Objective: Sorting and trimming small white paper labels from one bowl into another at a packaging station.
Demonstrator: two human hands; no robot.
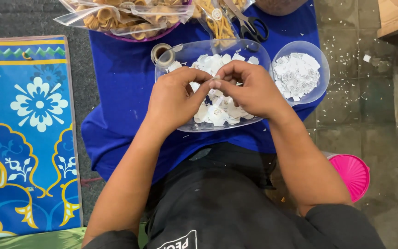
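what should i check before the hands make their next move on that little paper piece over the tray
1. Paper piece pinched between both hands: ok, left hand and right hand meet on it.
2. Hands over the clear oval tray, so a dropped piece lands inside: ok.
3. Round bowl of paper slips within reach beside the right hand: ok.
4. Tape roll close by at the tray's left edge: ok.
5. Scissors clear of the fingers: ok, lying beyond the tray.
6. Whether the piece is folded or stuck: cannot tell, fingers hide it.
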